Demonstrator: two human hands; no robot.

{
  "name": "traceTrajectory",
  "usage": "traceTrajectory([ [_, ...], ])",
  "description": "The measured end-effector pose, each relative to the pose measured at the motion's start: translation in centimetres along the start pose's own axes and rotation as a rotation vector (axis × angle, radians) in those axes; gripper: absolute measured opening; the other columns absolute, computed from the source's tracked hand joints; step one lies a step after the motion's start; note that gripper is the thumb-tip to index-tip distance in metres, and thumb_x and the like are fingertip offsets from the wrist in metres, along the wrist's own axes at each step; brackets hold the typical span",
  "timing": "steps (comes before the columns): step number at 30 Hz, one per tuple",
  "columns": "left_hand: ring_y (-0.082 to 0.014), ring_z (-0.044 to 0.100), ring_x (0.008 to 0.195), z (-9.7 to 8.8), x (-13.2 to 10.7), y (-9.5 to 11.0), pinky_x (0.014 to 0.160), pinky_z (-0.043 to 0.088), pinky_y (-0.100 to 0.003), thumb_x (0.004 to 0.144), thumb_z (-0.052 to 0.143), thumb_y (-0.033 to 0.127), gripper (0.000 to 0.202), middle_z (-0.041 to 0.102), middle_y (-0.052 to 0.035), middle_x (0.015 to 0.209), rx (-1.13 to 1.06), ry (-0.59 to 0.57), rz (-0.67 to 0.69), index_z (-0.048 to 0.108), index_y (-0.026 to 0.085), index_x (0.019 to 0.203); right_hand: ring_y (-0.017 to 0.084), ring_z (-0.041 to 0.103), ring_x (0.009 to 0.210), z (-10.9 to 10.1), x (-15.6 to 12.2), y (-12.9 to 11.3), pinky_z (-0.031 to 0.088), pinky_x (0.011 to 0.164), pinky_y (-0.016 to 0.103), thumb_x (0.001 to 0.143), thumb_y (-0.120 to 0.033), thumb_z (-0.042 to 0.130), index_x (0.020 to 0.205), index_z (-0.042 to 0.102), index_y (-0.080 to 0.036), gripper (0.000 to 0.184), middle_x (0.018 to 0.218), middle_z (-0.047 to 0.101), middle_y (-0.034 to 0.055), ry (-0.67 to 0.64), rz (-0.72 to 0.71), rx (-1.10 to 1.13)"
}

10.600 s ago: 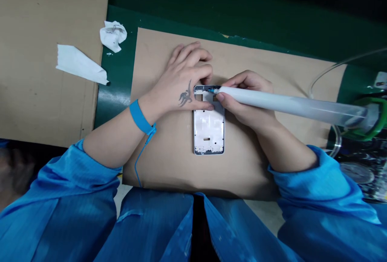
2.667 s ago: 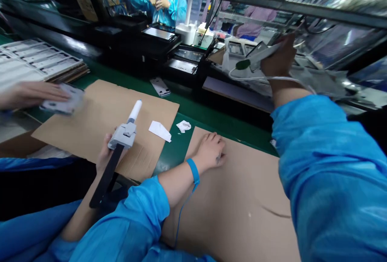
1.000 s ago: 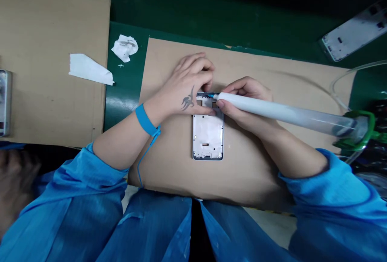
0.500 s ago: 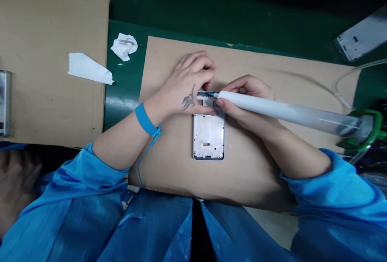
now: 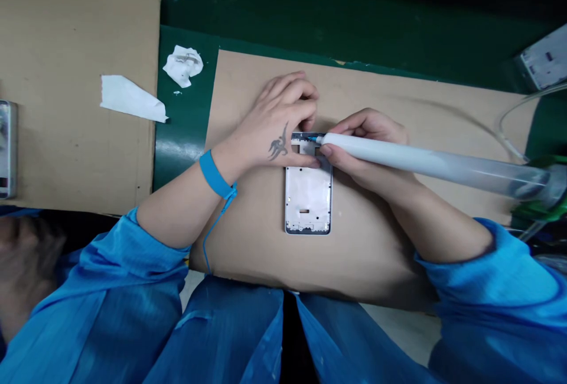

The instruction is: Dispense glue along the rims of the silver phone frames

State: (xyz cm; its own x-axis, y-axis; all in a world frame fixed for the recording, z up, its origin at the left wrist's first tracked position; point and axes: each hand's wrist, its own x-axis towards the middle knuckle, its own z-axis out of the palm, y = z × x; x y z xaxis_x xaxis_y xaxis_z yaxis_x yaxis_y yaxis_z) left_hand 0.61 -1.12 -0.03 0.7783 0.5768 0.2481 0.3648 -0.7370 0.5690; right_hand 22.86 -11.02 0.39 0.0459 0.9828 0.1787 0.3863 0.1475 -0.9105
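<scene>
From where I stand, the phone frame (image 5: 309, 195) lies flat on a brown cardboard sheet (image 5: 257, 230) over the green tabletop (image 5: 310, 23), its top edge between the person's 2 hands. The left hand (image 5: 281, 121) pins it down, thumb laid across the upper part and bent fingers by the top edge. Around that wrist goes a blue strap (image 5: 212, 174) with a thin cord. The right hand (image 5: 376, 124) is closed round the front of a white syringe (image 5: 425, 162), whose blue tip (image 5: 314, 139) sits at the frame's top edge; whether it touches, I can't tell. A green cap (image 5: 538, 211) is at the syringe's far end. Off to the left, a torn paper strip (image 5: 130, 99) rests partly on the other cardboard (image 5: 75, 35), with crumpled paper (image 5: 182, 66) just beside it. I count 3 more frames around the edges, and a co-worker's blurred hand (image 5: 29, 266) at far left
</scene>
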Motion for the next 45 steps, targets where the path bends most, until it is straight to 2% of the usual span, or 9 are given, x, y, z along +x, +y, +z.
traceTrajectory([
  [3,-0.0445,0.05,0.161,0.0,-0.1,0.2,0.137,0.041,-0.06,0.078,0.102,0.048,0.046,0.069,-0.0159,0.144,0.009,0.023,0.015,0.068,0.023,0.097,0.02,0.068,0.066,-0.1,0.0,0.1,0.054,0.055,0.035,0.085,-0.06,0.096,0.092,0.076,-0.03,0.036,0.082,0.079,0.0018,-0.005,0.0,-0.003],
  [8,-0.0427,0.049,0.163,0.1,-0.1,0.2,0.138,0.041,-0.06,0.078,0.102,0.048,0.048,0.069,-0.0123,0.145,0.007,0.017,0.002,0.066,0.025,0.098,0.02,0.07,0.067,-0.5,0.0,0.2,0.06,0.059,0.036,0.085,-0.059,0.098,0.094,0.077,-0.029,0.038,0.085,0.08,0.0026,-0.042,0.034,0.005],
  [11,-0.0458,0.048,0.162,0.2,0.0,-0.2,0.136,0.041,-0.065,0.077,0.101,0.052,0.049,0.068,-0.0141,0.145,-0.001,0.012,0.021,0.065,0.026,0.098,0.021,0.071,0.068,-0.6,0.1,0.0,0.063,0.061,0.038,0.083,-0.06,0.099,0.094,0.077,-0.029,0.039,0.085,0.08,0.003,-0.052,0.049,-0.002],
  [15,-0.048,0.044,0.163,0.4,0.1,-0.8,0.136,0.038,-0.07,0.075,0.101,0.058,0.053,0.066,-0.0156,0.147,-0.033,-0.011,0.031,0.064,0.027,0.098,0.021,0.068,0.066,-0.5,0.1,-0.2,0.059,0.057,0.038,0.082,-0.061,0.099,0.092,0.075,-0.03,0.04,0.081,0.077,0.0025,-0.043,0.057,-0.017],
  [26,-0.0491,0.047,0.161,0.5,0.1,-0.7,0.133,0.041,-0.071,0.073,0.104,0.061,0.06,0.067,-0.0172,0.146,-0.035,0.014,0.05,0.061,0.026,0.096,0.022,0.071,0.066,-0.6,0.1,-0.1,0.056,0.055,0.037,0.079,-0.06,0.101,0.089,0.075,-0.03,0.04,0.081,0.079,0.0021,-0.035,0.065,-0.019],
  [29,-0.0492,0.045,0.163,0.4,0.1,-0.7,0.134,0.041,-0.069,0.075,0.103,0.062,0.06,0.067,-0.0176,0.148,-0.023,-0.007,0.04,0.06,0.026,0.098,0.021,0.07,0.064,-0.6,0.2,0.0,0.053,0.053,0.035,0.076,-0.06,0.102,0.089,0.075,-0.03,0.043,0.08,0.078,0.0008,-0.019,0.054,-0.019],
  [37,-0.0463,0.047,0.162,0.4,0.1,-0.7,0.136,0.039,-0.066,0.068,0.105,0.065,0.064,0.067,-0.0142,0.147,-0.019,0.004,0.038,0.063,0.027,0.096,0.022,0.069,0.063,-0.6,0.0,0.1,0.052,0.053,0.037,0.074,-0.061,0.103,0.084,0.076,-0.032,0.041,0.079,0.08,0.0016,0.023,0.072,-0.02],
  [40,-0.0444,0.046,0.162,0.4,0.1,-0.9,0.137,0.039,-0.065,0.07,0.104,0.063,0.061,0.066,-0.0129,0.148,-0.009,-0.007,0.032,0.063,0.028,0.097,0.021,0.069,0.062,-0.6,0.0,0.2,0.051,0.052,0.037,0.074,-0.06,0.103,0.084,0.077,-0.031,0.04,0.079,0.08,0.0018,0.028,0.073,-0.025],
  [45,-0.0453,0.047,0.161,0.4,0.0,-0.6,0.135,0.039,-0.065,0.071,0.103,0.062,0.059,0.067,-0.0156,0.146,-0.034,0.012,0.044,0.061,0.028,0.096,0.023,0.069,0.062,-0.7,0.0,0.1,0.053,0.053,0.039,0.076,-0.068,0.102,0.084,0.075,-0.033,0.045,0.078,0.079,0.0026,0.022,0.075,-0.049],
])
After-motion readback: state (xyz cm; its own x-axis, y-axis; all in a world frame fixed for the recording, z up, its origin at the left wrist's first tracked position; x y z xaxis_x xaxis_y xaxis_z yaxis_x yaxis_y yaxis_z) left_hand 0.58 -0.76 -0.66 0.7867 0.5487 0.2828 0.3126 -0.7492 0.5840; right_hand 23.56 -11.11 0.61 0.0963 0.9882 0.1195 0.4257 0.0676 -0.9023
